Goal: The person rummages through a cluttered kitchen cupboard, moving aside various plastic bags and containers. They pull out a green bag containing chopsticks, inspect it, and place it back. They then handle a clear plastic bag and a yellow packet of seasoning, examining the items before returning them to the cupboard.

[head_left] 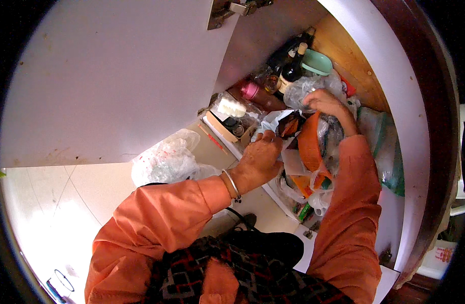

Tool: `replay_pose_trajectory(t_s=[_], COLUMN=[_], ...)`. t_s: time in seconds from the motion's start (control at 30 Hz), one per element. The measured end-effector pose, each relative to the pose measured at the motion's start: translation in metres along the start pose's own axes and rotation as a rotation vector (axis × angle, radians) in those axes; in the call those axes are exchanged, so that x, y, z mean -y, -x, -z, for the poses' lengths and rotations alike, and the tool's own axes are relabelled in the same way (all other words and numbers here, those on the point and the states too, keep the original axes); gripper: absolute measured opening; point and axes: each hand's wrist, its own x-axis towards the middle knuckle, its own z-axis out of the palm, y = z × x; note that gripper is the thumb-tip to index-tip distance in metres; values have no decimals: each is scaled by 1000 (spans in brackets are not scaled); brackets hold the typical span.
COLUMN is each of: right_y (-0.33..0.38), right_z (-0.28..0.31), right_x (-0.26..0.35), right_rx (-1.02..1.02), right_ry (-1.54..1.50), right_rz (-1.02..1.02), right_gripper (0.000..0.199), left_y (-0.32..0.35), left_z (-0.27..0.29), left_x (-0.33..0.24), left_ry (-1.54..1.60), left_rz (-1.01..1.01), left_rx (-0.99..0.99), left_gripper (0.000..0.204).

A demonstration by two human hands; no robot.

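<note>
Both my arms reach into a low cupboard packed with bags and bottles. My left hand [261,158] is closed at the front, its fingertips on a white plastic bag [271,121] whose open mouth shows something dark and reddish-brown. Deeper in, my right hand [327,105] curls its fingers on a crumpled clear plastic bag [299,94]. Between the hands stands an orange curved piece [309,142], its kind unclear. A dark bottle [294,68] with a cork-coloured top leans behind the clear bag, beside a pale green bowl [317,62].
An open white cupboard door [111,81] fills the left. A bulging plastic bag [166,159] lies on the tiled floor [65,197]. Inside the cupboard are a pink-capped container [249,90], an open cardboard box [219,126] and, at right, a green-tinted bag [389,157].
</note>
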Motion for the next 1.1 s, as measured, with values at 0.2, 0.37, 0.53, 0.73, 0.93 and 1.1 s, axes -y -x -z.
replay_pose_trajectory(t_s=[0.2,0.37,0.53,0.73,0.93,1.1], right_y=[6,-12,-77,-112,-114,-64], right_z=[0,-22,-111,-160,-158,-109], right_x=[-12,72,100,139,112,127], right_rx=[-595,-737,-470,-459,-779,-484], right_ry=[497,286,38,114,-216,-1083], right_rz=[-468,-161,318,44,79,112], right_gripper=[40,30,52,77,42,29], left_y=[13,24,31,43,49,56], left_z=[5,5,-4,-18,2,19], left_x=[-19,-12,-10,-2,-18,-18], left_ry=[-101,-362,-399,-388,-447,-442], left_rz=[15,-149,-221,-164,-62,-256], left_rx=[126,236,371,334,458,405], left_gripper=[35,24,15,13,20,11])
